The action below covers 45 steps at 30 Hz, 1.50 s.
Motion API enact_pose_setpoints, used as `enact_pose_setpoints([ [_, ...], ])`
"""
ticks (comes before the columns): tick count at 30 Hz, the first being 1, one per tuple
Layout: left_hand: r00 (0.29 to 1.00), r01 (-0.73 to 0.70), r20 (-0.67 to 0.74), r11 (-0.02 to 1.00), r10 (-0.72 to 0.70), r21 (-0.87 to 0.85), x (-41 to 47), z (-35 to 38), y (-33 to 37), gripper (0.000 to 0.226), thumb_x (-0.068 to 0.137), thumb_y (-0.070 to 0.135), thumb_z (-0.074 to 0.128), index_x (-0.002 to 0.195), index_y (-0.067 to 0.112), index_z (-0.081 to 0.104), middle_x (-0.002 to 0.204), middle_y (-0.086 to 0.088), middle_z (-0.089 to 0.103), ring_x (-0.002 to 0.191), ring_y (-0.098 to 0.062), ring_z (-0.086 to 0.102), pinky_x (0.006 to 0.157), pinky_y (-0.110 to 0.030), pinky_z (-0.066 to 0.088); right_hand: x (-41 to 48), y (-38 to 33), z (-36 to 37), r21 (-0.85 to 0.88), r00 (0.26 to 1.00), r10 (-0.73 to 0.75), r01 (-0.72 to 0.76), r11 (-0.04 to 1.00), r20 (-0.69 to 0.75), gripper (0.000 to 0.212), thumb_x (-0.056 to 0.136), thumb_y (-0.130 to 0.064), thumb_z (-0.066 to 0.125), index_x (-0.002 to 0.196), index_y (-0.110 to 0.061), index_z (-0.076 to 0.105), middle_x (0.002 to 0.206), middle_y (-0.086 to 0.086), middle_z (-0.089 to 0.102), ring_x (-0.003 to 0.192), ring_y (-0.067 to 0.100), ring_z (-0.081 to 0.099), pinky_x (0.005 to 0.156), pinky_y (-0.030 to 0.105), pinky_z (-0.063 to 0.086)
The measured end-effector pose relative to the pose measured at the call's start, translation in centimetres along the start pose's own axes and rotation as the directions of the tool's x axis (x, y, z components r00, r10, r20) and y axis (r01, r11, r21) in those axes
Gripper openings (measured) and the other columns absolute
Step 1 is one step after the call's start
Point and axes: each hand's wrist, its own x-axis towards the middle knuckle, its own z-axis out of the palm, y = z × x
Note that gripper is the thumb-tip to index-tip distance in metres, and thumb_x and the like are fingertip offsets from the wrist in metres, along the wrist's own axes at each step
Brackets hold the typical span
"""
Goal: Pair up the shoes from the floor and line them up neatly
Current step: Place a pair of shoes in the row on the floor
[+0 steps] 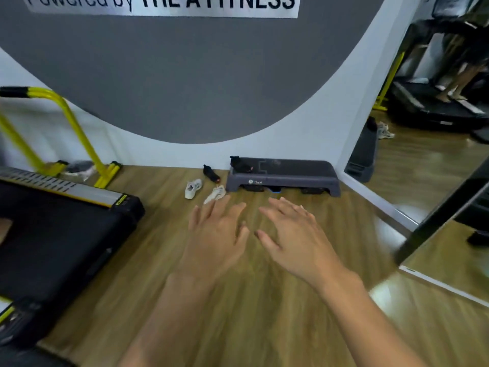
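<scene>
Two white sneakers lie apart on the wooden floor near the wall: one upright (193, 188), the other (215, 194) tipped on its side just left of a grey step platform (288, 178). A black shoe (211, 173) lies on the floor by the wall, and a second black shoe (240, 164) sits on the platform's left end. My left hand (217, 234) and my right hand (293, 231) hover side by side over the floor, palms down, fingers spread, holding nothing. My left fingertips are close to the tipped white sneaker.
A black treadmill (60, 234) fills the left side. A yellow metal frame (66, 123) stands at the back left with a dark shoe-like thing (79, 168) under it. A wall mirror (428, 144) at right reflects another treadmill and a person's legs.
</scene>
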Motion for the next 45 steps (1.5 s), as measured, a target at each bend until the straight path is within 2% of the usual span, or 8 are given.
enact_pose_setpoints([
  [5, 0.996, 0.019, 0.086, 1.000, -0.017, -0.023, 8.5, 2.3, -4.7, 0.048, 0.095, 0.039, 0.036, 0.143, 0.034, 0.036, 0.154, 0.006, 0.027, 0.142, -0.018, 0.023, 0.117, -0.045, 0.016, 9.7, 0.8, 2.3, 0.005, 0.998, 0.009, -0.010, 1.000, 0.056, 0.053, 0.097, -0.045, 0.041, 0.146, -0.028, 0.033, 0.158, -0.004, 0.021, 0.147, 0.014, 0.013, 0.120, 0.038, 0.011],
  [13, 0.995, 0.038, 0.090, 0.999, -0.036, -0.023, 23.4, 6.6, -10.8, 0.049, 0.093, 0.034, 0.043, 0.141, 0.032, 0.039, 0.152, 0.003, 0.031, 0.139, -0.022, 0.028, 0.113, -0.044, 0.018, 26.1, 4.7, 7.3, 0.053, 0.994, 0.012, -0.018, 0.998, 0.113, 0.056, 0.095, -0.041, 0.044, 0.147, -0.027, 0.030, 0.157, -0.003, 0.023, 0.146, 0.015, 0.016, 0.120, 0.039, 0.014],
  [19, 0.987, 0.081, 0.142, 0.997, -0.080, -0.005, 35.6, 9.4, -15.4, 0.051, 0.089, 0.039, 0.031, 0.139, 0.035, 0.039, 0.150, 0.006, 0.035, 0.138, -0.019, 0.029, 0.112, -0.043, 0.024, 40.4, 7.7, 9.3, 0.104, 0.985, -0.045, 0.028, 0.994, 0.165, 0.057, 0.094, -0.037, 0.045, 0.148, -0.027, 0.029, 0.157, -0.004, 0.025, 0.145, 0.014, 0.019, 0.120, 0.039, 0.016],
  [26, 0.982, 0.129, 0.133, 0.991, -0.133, 0.036, 47.6, 12.2, -23.3, 0.064, 0.085, 0.049, 0.017, 0.142, 0.030, 0.039, 0.147, -0.001, 0.039, 0.132, -0.024, 0.036, 0.108, -0.041, 0.025, 54.4, 10.1, 12.6, 0.117, 0.979, -0.068, 0.046, 0.992, 0.192, 0.051, 0.094, -0.040, 0.048, 0.142, -0.029, 0.037, 0.151, -0.007, 0.035, 0.140, 0.014, 0.030, 0.115, 0.034, 0.024],
  [31, 0.970, 0.139, 0.192, 0.989, -0.148, 0.056, 56.4, 16.8, -29.1, 0.072, 0.082, 0.054, 0.007, 0.141, 0.030, 0.041, 0.147, -0.001, 0.039, 0.132, -0.024, 0.037, 0.108, -0.042, 0.028, 64.6, 10.9, 16.6, 0.134, 0.978, -0.061, 0.034, 0.990, 0.201, 0.052, 0.094, -0.037, 0.049, 0.143, -0.024, 0.037, 0.148, -0.004, 0.039, 0.137, 0.016, 0.034, 0.111, 0.032, 0.026],
  [35, 0.953, 0.133, 0.267, 0.990, -0.141, 0.049, 63.4, 19.9, -33.3, 0.078, 0.077, 0.055, 0.004, 0.141, 0.028, 0.039, 0.146, -0.002, 0.039, 0.130, -0.027, 0.039, 0.106, -0.044, 0.032, 72.3, 11.8, 20.3, 0.150, 0.968, -0.004, -0.035, 0.988, 0.252, 0.053, 0.094, -0.036, 0.047, 0.144, -0.024, 0.035, 0.149, -0.004, 0.037, 0.136, 0.017, 0.035, 0.108, 0.034, 0.030],
  [40, 0.920, 0.141, 0.358, 0.987, -0.158, 0.073, 70.8, 24.7, -38.3, 0.075, 0.078, 0.053, 0.013, 0.136, 0.020, 0.047, 0.136, -0.009, 0.048, 0.117, -0.033, 0.048, 0.097, -0.045, 0.035, 80.5, 14.1, 25.5, 0.145, 0.944, 0.035, -0.087, 0.986, 0.327, 0.051, 0.094, -0.033, 0.048, 0.142, -0.022, 0.035, 0.144, -0.002, 0.041, 0.131, 0.021, 0.040, 0.104, 0.037, 0.035],
  [45, 0.881, 0.170, 0.433, 0.982, -0.190, 0.085, 78.0, 33.0, -43.5, 0.050, 0.092, 0.041, 0.045, 0.138, 0.023, 0.043, 0.141, -0.007, 0.042, 0.124, -0.032, 0.042, 0.101, -0.044, 0.030, 88.9, 17.2, 34.0, 0.133, 0.908, 0.040, -0.104, 0.986, 0.417, 0.056, 0.090, -0.028, 0.053, 0.142, -0.019, 0.034, 0.142, 0.002, 0.044, 0.129, 0.024, 0.043, 0.101, 0.041, 0.040],
])
